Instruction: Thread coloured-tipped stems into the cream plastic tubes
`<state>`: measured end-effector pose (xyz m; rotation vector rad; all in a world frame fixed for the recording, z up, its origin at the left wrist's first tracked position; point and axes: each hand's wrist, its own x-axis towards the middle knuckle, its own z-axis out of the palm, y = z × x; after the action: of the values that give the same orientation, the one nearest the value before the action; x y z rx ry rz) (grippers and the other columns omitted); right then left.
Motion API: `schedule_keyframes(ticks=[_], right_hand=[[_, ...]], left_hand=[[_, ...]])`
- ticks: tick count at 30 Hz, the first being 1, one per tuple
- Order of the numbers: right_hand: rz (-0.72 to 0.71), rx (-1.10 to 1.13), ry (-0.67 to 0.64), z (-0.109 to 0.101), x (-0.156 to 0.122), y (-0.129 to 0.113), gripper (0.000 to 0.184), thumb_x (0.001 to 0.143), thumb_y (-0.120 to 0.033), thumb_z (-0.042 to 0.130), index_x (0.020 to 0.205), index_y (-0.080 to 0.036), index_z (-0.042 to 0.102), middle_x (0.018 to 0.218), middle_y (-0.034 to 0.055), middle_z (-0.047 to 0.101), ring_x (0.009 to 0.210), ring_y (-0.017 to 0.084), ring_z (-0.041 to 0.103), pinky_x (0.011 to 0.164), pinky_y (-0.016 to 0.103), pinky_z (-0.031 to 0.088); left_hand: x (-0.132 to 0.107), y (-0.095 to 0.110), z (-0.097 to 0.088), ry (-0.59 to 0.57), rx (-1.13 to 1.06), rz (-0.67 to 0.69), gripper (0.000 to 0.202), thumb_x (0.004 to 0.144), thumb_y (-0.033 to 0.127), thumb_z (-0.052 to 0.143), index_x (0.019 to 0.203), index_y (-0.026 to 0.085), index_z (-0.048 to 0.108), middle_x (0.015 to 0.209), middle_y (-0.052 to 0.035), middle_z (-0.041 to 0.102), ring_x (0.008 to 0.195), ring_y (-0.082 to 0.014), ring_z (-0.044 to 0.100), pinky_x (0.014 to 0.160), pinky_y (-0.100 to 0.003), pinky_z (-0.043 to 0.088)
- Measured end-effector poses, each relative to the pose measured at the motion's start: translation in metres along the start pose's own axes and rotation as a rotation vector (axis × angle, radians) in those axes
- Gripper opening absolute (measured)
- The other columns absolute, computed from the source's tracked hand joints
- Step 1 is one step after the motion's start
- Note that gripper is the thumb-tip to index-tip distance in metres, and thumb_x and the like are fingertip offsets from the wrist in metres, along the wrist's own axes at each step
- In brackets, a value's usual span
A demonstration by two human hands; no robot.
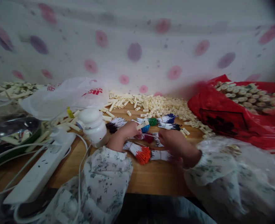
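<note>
My left hand is closed around a small cream plastic piece with slots, held above the bundles in the middle of the table. A little to the right, my right hand has its fingers pinched together; what they hold is hidden. Around both hands lie bundles of thin white sticks with coloured ends: an orange bundle in front, a dark red one between the hands, a blue one and a green one behind. Black-ended sticks are beside my left hand.
Loose cream plastic parts pile along the back. A white jar stands left of my left arm, near a power strip with cables and a metal bowl. At right sits a red bag of cream parts beside a clear plastic bag.
</note>
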<state>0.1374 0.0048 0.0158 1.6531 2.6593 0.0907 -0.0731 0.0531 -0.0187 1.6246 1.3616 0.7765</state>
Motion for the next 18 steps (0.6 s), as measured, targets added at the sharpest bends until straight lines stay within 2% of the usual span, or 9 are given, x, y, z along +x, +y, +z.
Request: schedule_keyframes(ticks=[3, 5, 7, 11, 13, 16, 18], right_hand=[[0.020, 0.099, 0.033, -0.004, -0.007, 0.027, 0.022, 0.089, -0.023, 0.044, 0.080, -0.016, 0.062, 0.071, 0.0076, 0.066, 0.060, 0.017, 0.059, 0.055, 0.025, 0.034], [-0.059, 0.219, 0.076, -0.006, -0.008, 0.038, 0.021, 0.087, -0.023, 0.046, 0.076, -0.016, 0.062, 0.068, 0.0043, 0.064, 0.057, 0.013, 0.055, 0.054, 0.024, 0.033], [-0.156, 0.310, 0.138, -0.006, -0.006, 0.042, 0.020, 0.086, -0.022, 0.047, 0.074, -0.016, 0.063, 0.068, 0.0028, 0.064, 0.058, 0.012, 0.053, 0.055, 0.023, 0.034], [-0.261, 0.464, 0.231, 0.002, 0.001, 0.039, 0.017, 0.087, -0.020, 0.049, 0.083, -0.016, 0.066, 0.076, 0.0038, 0.066, 0.067, 0.013, 0.056, 0.063, 0.024, 0.039], [-0.270, 0.635, 0.282, 0.010, 0.003, 0.039, 0.015, 0.086, -0.021, 0.051, 0.087, -0.016, 0.066, 0.078, 0.0037, 0.066, 0.069, 0.014, 0.058, 0.065, 0.025, 0.043], [-0.201, 1.007, 0.380, 0.024, 0.006, 0.043, 0.014, 0.081, -0.024, 0.059, 0.094, -0.018, 0.064, 0.080, 0.0025, 0.068, 0.071, 0.014, 0.062, 0.064, 0.025, 0.048], [-0.152, 1.252, 0.397, 0.032, 0.006, 0.046, 0.019, 0.079, -0.024, 0.062, 0.097, -0.019, 0.063, 0.082, 0.0020, 0.070, 0.073, 0.014, 0.065, 0.066, 0.026, 0.051]], left_hand=[[-0.003, 0.013, 0.000, 0.018, 0.093, -0.011, 0.013, 0.058, 0.016, 0.069, 0.048, 0.015, 0.060, 0.041, 0.0011, 0.052, 0.042, -0.0124, 0.044, 0.046, -0.023, 0.030], [-0.006, 0.023, 0.003, 0.067, 0.131, 0.025, 0.018, 0.066, 0.025, 0.066, 0.052, 0.015, 0.060, 0.045, 0.0012, 0.053, 0.044, -0.0118, 0.042, 0.046, -0.023, 0.027], [-0.010, 0.032, 0.009, 0.095, 0.173, 0.142, 0.021, 0.067, 0.034, 0.068, 0.059, 0.016, 0.062, 0.053, 0.0018, 0.055, 0.049, -0.0121, 0.044, 0.048, -0.022, 0.027], [-0.015, 0.038, 0.026, -0.128, 0.156, 0.219, 0.022, 0.069, 0.036, 0.066, 0.062, 0.016, 0.064, 0.054, 0.0028, 0.055, 0.051, -0.0121, 0.046, 0.049, -0.022, 0.030], [-0.016, 0.037, 0.033, -0.162, 0.097, 0.205, 0.022, 0.073, 0.035, 0.063, 0.064, 0.015, 0.064, 0.056, 0.0017, 0.057, 0.053, -0.0127, 0.049, 0.051, -0.022, 0.034], [-0.015, 0.035, 0.036, -0.102, 0.036, 0.209, 0.024, 0.077, 0.034, 0.060, 0.064, 0.015, 0.063, 0.056, 0.0011, 0.058, 0.054, -0.0129, 0.051, 0.053, -0.022, 0.037], [-0.014, 0.035, 0.037, -0.076, 0.007, 0.219, 0.024, 0.079, 0.035, 0.060, 0.067, 0.015, 0.064, 0.055, 0.0014, 0.058, 0.054, -0.0127, 0.052, 0.055, -0.023, 0.039]])
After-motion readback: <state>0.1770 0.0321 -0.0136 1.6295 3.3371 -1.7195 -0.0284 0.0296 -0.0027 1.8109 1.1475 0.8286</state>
